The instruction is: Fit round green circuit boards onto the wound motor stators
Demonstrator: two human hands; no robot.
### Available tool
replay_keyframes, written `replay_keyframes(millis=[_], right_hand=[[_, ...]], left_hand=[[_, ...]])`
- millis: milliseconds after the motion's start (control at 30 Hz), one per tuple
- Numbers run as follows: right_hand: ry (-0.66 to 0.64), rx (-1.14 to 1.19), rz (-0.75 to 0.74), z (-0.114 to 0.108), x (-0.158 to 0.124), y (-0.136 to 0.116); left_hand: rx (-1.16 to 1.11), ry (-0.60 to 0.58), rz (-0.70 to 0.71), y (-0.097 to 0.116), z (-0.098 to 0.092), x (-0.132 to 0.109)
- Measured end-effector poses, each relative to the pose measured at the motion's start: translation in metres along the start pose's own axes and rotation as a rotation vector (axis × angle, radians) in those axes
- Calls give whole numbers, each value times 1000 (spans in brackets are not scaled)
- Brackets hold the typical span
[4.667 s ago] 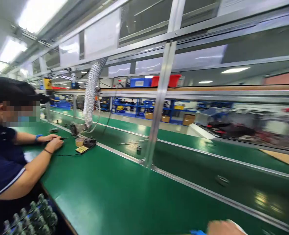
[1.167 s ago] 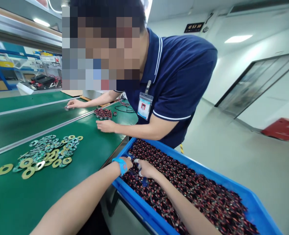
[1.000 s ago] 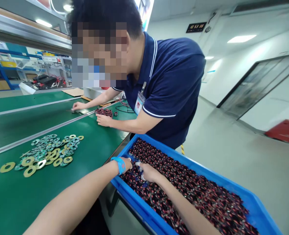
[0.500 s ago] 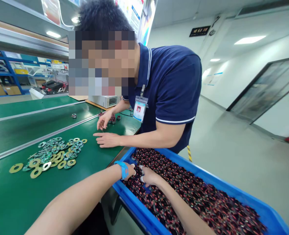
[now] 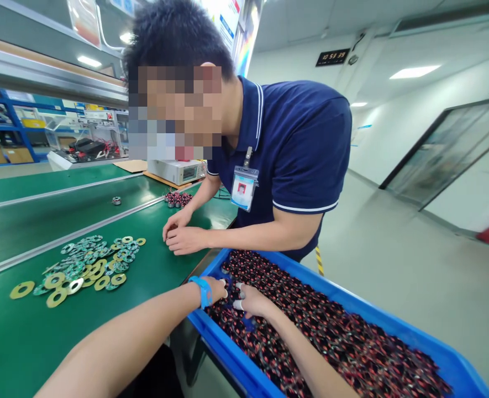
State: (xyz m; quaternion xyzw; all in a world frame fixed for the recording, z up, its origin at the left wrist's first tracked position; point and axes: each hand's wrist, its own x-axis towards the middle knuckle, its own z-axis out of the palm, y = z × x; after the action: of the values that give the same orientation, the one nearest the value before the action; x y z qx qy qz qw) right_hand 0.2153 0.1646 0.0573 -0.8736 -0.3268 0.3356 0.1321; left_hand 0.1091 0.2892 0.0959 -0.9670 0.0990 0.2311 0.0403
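A blue tray is filled with small dark round parts with reddish copper windings, like motor stators. My left hand, with a blue band at the wrist, reaches into the tray's near-left end. Its fingertips are mostly hidden, so what it grips is unclear. Just to its right, my right hand is low over the same parts, fingers apart, with white covers on the fingertips. Between and below the hands, bits of the blue tray floor show through.
A co-worker in a navy shirt leans over the green bench, hands close together near the tray. Flat gold and green rings lie piled on the left. More wound parts stand by a grey instrument.
The co-worker's hands have come together and lower, uncovering the wound parts by the instrument. My hands stay in nearly the same place in the tray; the view has shifted slightly.
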Motion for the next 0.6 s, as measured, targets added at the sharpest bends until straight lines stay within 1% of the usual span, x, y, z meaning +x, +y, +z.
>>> replay_keyframes(millis=[100, 167, 233, 333, 400, 533, 600], right_hand=[[7, -70, -31, -5, -2, 0], [67, -139, -62, -5, -5, 0], [154, -207, -122, -4, -8, 0], [270, -297, -234, -2, -14, 2], [312, -351, -313, -4, -16, 5], [295, -437, -476, -12, -12, 11], [277, -467, -526, -15, -8, 14]], left_hand=[[-26, -24, 65, -8, -2, 1], [-33, -45, 78, -11, -3, 4], [-34, -55, 70, -13, -2, 7], [-38, -12, 57, -16, 2, 10], [-41, 31, 67, -18, 6, 9], [-57, 97, 109, -23, 12, 9], [-78, 129, 109, -24, 15, 11]])
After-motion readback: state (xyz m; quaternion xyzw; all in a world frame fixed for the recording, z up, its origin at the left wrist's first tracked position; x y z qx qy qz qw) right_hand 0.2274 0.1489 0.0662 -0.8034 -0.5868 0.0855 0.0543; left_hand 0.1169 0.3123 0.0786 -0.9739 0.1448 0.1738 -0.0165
